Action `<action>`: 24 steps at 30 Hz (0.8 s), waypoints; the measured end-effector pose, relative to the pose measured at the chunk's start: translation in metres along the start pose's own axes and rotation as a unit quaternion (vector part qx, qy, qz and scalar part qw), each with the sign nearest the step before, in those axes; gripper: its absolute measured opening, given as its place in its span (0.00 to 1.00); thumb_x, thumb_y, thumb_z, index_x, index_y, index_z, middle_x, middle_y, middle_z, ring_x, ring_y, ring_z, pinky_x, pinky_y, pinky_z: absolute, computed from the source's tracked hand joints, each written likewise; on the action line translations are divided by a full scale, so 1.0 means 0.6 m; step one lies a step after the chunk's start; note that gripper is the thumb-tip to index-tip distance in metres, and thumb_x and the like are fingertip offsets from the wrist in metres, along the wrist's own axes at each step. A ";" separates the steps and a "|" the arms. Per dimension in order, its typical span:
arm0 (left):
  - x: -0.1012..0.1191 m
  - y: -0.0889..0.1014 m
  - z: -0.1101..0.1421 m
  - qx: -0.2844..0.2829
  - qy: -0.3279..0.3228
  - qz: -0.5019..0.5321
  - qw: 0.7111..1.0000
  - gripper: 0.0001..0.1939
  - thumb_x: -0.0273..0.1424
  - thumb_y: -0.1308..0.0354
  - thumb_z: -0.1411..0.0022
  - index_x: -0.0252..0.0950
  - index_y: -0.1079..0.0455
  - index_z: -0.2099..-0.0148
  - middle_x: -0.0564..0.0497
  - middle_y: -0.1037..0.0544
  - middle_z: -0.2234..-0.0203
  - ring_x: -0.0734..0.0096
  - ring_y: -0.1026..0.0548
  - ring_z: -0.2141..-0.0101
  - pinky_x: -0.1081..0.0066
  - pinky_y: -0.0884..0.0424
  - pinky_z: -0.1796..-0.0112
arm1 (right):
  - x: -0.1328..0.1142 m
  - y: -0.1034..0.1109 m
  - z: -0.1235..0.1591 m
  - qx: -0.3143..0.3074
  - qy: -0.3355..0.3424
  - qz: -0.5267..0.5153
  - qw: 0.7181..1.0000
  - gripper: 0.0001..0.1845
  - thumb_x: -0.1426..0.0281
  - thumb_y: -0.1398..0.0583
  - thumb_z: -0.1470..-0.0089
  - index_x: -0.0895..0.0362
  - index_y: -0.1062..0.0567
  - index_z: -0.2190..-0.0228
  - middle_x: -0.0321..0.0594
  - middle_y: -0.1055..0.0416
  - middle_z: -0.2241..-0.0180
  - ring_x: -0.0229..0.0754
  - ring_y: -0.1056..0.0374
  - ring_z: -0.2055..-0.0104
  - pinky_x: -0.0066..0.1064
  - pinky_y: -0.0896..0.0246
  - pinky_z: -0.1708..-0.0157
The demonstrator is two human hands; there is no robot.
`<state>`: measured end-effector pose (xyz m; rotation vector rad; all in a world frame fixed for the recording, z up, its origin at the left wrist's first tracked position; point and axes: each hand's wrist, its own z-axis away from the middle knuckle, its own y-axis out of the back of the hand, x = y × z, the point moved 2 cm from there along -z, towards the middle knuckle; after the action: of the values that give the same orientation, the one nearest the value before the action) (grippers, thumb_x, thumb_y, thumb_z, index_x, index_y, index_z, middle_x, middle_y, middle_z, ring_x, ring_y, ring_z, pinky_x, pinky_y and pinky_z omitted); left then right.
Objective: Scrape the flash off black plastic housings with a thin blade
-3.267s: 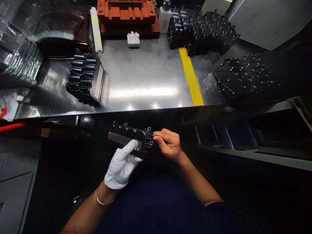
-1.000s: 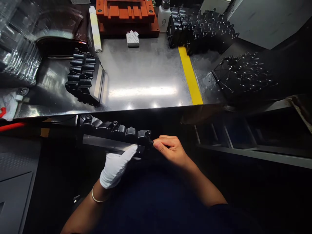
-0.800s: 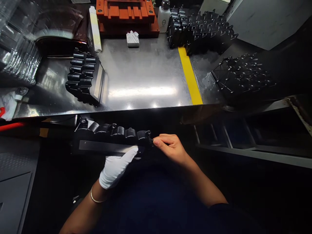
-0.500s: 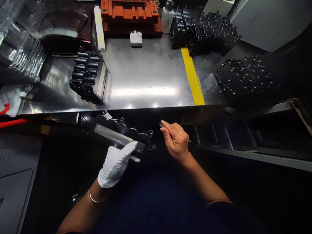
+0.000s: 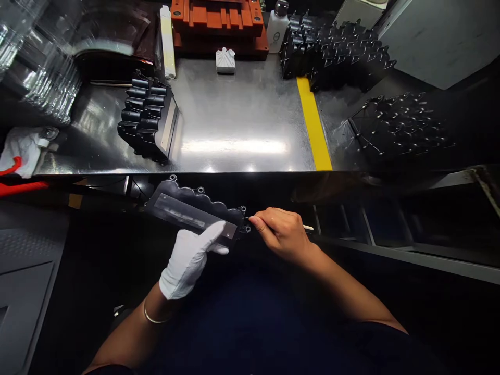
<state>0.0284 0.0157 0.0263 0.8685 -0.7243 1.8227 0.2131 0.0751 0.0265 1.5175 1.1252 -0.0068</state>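
Observation:
My left hand (image 5: 186, 262), in a white glove, grips a black moulded part (image 5: 191, 198) in front of the bench edge. The part has a scalloped far edge with small ring lugs and a flat grey strip (image 5: 182, 215) on its upward face. My gloved thumb lies across the strip's right end. My right hand (image 5: 285, 234) is bare and pinches a slim craft knife (image 5: 308, 228). Its pale handle end sticks out behind the hand. The blade tip is at the part's right end, near two lugs; whether it touches there I cannot tell.
On the metal bench (image 5: 242, 114) stand similar black parts (image 5: 146, 117) at left and more black parts (image 5: 344, 52) at right, beside yellow tape (image 5: 314, 125). An orange-red fixture (image 5: 219, 21), a white block (image 5: 225, 61) and a white bottle (image 5: 277, 28) are at the back.
My right hand has brought the knife's tip left and down to the part's right end. The part has tilted, so more of its black face shows around the strip. The view has shifted slightly.

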 end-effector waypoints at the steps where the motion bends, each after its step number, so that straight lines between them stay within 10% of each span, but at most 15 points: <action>1: 0.004 -0.002 0.001 0.006 0.003 0.003 1.000 0.13 0.34 0.30 0.54 0.32 0.20 0.67 0.50 0.18 0.72 0.66 0.21 0.73 0.73 0.22 0.76 | 0.001 -0.001 0.000 -0.005 -0.005 0.001 1.000 0.18 0.67 0.46 0.37 0.58 0.25 0.75 0.36 0.30 0.81 0.33 0.36 0.79 0.25 0.44 0.74; 10: 0.005 0.000 -0.002 -0.101 0.053 -0.023 0.993 0.11 0.34 0.34 0.47 0.30 0.21 0.68 0.47 0.18 0.76 0.71 0.24 0.81 0.76 0.27 0.80 | 0.014 0.045 -0.011 -0.345 0.073 -0.111 0.929 0.20 0.63 0.44 0.38 0.58 0.25 0.78 0.35 0.28 0.80 0.32 0.35 0.78 0.24 0.49 0.77; 24: -0.001 -0.016 -0.009 -0.163 0.172 0.053 0.970 0.11 0.32 0.32 0.49 0.31 0.20 0.64 0.48 0.21 0.83 0.71 0.27 0.84 0.77 0.39 0.87 | 0.020 0.051 -0.022 -0.251 0.126 -0.025 0.959 0.20 0.62 0.46 0.37 0.58 0.25 0.76 0.36 0.31 0.80 0.32 0.38 0.78 0.26 0.51 0.76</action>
<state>0.0361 0.0232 0.0238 0.2915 -0.8255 1.8177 0.2315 0.0973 0.0473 1.0518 1.2507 0.4187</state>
